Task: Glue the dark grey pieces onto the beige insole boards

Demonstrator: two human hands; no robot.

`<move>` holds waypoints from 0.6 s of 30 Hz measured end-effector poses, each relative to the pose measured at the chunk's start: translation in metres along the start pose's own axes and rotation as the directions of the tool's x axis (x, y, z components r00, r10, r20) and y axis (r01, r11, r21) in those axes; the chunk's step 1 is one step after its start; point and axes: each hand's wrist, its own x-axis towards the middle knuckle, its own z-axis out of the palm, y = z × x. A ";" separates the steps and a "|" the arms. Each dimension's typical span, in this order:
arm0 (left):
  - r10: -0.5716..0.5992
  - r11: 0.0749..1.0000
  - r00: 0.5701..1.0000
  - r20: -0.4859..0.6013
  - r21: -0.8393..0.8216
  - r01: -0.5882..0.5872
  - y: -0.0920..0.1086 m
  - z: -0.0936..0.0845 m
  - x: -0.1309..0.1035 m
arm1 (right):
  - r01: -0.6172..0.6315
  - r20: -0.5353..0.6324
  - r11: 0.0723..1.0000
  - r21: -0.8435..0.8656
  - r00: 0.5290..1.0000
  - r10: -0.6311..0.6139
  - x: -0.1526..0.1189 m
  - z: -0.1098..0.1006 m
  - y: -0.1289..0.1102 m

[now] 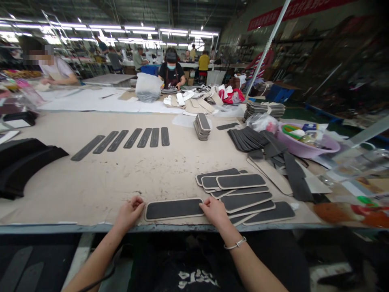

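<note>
A long dark panel with rounded ends and a beige border point(174, 209) lies flat near the front edge of the table. My right hand point(214, 211) pinches its right end between thumb and fingers. Just beside its left end is my left hand point(130, 213), with thumb and fingers pressed together; whether anything sits between the fingertips is hidden. To the right, several similar bordered panels point(241, 181) lie in an overlapping pile, partly behind my right hand.
A row of dark strips point(131, 138) lies farther back, left of a small panel stack point(202, 126). Black pieces point(27, 162) cover the left side. Dark strips point(247, 138) and a pink basin point(299, 150) stand right. A person point(172, 73) works across the table.
</note>
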 end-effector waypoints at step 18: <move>0.035 0.960 0.999 -0.017 0.278 -0.029 -0.001 0.009 0.007 | -0.043 -0.010 0.999 -0.023 0.999 0.043 -0.002 -0.007 -0.010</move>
